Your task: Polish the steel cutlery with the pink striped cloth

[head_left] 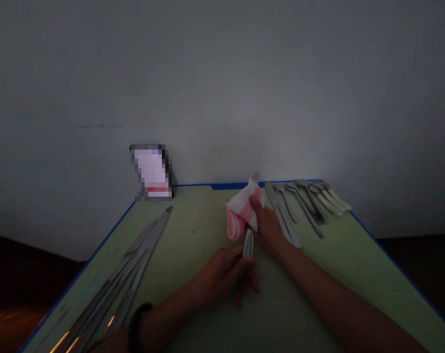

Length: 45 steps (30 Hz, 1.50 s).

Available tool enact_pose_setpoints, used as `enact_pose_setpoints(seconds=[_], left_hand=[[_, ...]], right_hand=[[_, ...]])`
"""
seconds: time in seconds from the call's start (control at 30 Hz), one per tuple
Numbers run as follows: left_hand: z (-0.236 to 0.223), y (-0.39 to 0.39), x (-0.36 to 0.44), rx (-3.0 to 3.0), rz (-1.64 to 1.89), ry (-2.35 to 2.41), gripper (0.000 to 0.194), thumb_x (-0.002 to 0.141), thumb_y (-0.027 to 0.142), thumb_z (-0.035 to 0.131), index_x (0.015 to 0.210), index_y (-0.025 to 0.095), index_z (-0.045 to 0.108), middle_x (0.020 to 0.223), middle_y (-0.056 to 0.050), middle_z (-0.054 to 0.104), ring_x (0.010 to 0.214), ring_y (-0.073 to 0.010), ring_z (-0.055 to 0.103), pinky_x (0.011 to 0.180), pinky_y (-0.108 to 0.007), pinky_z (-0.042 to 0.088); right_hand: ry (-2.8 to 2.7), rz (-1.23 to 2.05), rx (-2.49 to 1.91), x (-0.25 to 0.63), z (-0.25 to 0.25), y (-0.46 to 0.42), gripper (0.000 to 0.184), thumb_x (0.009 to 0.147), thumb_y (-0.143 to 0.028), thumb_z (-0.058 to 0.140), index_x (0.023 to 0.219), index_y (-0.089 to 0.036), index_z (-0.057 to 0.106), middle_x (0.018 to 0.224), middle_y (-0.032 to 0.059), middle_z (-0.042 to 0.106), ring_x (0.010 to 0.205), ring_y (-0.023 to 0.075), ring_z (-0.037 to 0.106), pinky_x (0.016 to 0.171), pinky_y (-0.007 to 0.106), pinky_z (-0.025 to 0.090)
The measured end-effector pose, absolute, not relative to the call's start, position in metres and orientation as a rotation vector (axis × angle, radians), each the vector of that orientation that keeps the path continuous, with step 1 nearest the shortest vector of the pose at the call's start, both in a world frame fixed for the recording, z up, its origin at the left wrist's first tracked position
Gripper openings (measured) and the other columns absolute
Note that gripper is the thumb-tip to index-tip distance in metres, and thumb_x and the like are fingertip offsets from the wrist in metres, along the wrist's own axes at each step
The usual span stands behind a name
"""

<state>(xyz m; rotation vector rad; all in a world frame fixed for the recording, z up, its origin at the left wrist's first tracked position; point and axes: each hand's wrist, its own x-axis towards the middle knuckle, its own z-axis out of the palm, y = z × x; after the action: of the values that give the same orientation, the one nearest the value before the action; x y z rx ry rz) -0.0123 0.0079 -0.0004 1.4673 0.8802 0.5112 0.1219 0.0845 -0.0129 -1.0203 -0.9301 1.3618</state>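
"Head view: where is the knife [248, 241]?"

"Between the two hands, over the table [181, 240], handle toward the person, tip poking out past the cloth [240, 208]."

"And the grip?"

"The left hand [225, 269] pinches the handle between thumb and fingers, its lower fingers loosely curled. The right hand [268, 225] is closed on the cloth, folded about the blade. How hard it presses, I cannot tell."

"How should the knife handle?"

"Stiff and fairly light, I'd judge, being slim metal; smooth enough to twist in the fingers, unlikely to break. The cloth looks soft and pliable."

"Where would you take hold?"

"By the handle, as the left hand has it, keeping cloth between skin and blade; the edge may be sharp."

"Anything beside it?"

"More cutlery [305, 211] to the right."
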Motion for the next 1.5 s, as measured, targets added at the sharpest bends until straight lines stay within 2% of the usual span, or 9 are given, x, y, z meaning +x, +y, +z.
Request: enact_pose_setpoints(seconds=[0.17,0.33,0.4,0.53,0.77,1.0,1.13,1.3,1.5], left_hand=[[0.006,0.014,-0.014,1.587,0.725,1.15,0.031,0.092,0.039,0.033,0.088,0.015,0.052,0.057,0.001,0.064,0.036,-0.0081,0.05,0.039,-0.018,0.04],[0.011,0.025,-0.022,1.706,0.667,1.379,0.049,0.091,0.038,0.034,0.055,0.015,0.059,0.04,0.002,0.051,0.039,-0.009,0.048,0.045,-0.018,0.037],[0.01,0.026,-0.023,1.712,0.64,1.395,0.052,0.09,0.036,0.034,0.05,0.015,0.059,0.038,0.002,0.048,0.038,-0.0091,0.047,0.045,-0.019,0.035],[0.01,0.026,-0.022,1.698,0.653,1.373,0.05,0.09,0.035,0.035,0.051,0.015,0.06,0.041,0.002,0.048,0.039,-0.0091,0.046,0.045,-0.019,0.034],[0.014,0.03,-0.019,1.588,0.649,1.314,0.049,0.09,0.04,0.032,0.055,0.015,0.055,0.044,0.002,0.052,0.041,-0.0094,0.045,0.045,-0.02,0.034],[0.008,0.017,-0.016,1.633,0.514,1.144,0.047,0.089,0.045,0.037,0.053,0.016,0.05,0.042,0.004,0.049,0.04,-0.0082,0.045,0.046,-0.019,0.035],[0.004,0.019,-0.015,1.486,0.541,1.024,0.031,0.087,0.037,0.043,0.069,0.015,0.057,0.057,0.001,0.06,0.049,-0.0093,0.051,0.048,-0.019,0.039],[-0.001,0.026,-0.016,1.393,0.688,1.148,0.043,0.09,0.045,0.028,0.062,0.019,0.047,0.05,0.003,0.046,0.039,-0.0095,0.041,0.037,-0.02,0.033],[0.007,0.02,-0.016,1.678,0.658,1.16,0.024,0.086,0.039,0.047,0.07,0.022,0.049,0.066,0.0,0.055,0.064,-0.0143,0.051,0.066,-0.025,0.041]], right_hand=[[-1.141,1.268,-1.086,0.118,-0.011,0.08,0.041,0.074,-0.054,0.053,0.06,-0.016,0.055,0.051,-0.0026,0.051,0.046,0.0089,0.039,0.042,0.022,0.027],[-1.205,1.26,-1.051,0.109,-0.005,0.072,0.03,0.071,-0.045,0.06,0.075,-0.015,0.064,0.066,0.0008,0.063,0.056,0.0115,0.051,0.053,0.022,0.039],[-1.232,1.253,-1.037,0.107,-0.004,0.069,0.027,0.071,-0.042,0.061,0.076,-0.016,0.065,0.068,0.0015,0.064,0.06,0.0129,0.054,0.056,0.023,0.041],[-1.293,1.25,-1.018,0.107,-0.005,0.068,0.024,0.073,-0.04,0.059,0.075,-0.017,0.065,0.069,0.001,0.064,0.063,0.0133,0.055,0.06,0.024,0.042],[-1.281,1.315,-1.027,0.111,-0.013,0.071,0.041,0.077,-0.053,0.05,0.062,-0.016,0.056,0.054,-0.0023,0.052,0.049,0.0097,0.043,0.046,0.021,0.032],[-0.852,1.542,-0.85,0.109,-0.012,0.075,0.043,0.073,-0.059,0.052,0.07,-0.017,0.059,0.06,-0.0006,0.059,0.052,0.0104,0.048,0.05,0.022,0.036],[-0.989,1.493,-0.897,0.111,-0.015,0.076,0.043,0.075,-0.058,0.052,0.067,-0.016,0.058,0.055,-0.002,0.055,0.047,0.009,0.044,0.046,0.021,0.033],[-1.306,1.33,-0.984,0.113,-0.015,0.076,0.039,0.076,-0.052,0.054,0.07,-0.014,0.06,0.06,-0.0006,0.056,0.051,0.0087,0.043,0.047,0.02,0.034],[-1.062,1.332,-0.962,0.11,-0.015,0.079,0.042,0.076,-0.057,0.05,0.072,-0.016,0.06,0.062,0.0,0.058,0.055,0.011,0.047,0.051,0.022,0.037]])
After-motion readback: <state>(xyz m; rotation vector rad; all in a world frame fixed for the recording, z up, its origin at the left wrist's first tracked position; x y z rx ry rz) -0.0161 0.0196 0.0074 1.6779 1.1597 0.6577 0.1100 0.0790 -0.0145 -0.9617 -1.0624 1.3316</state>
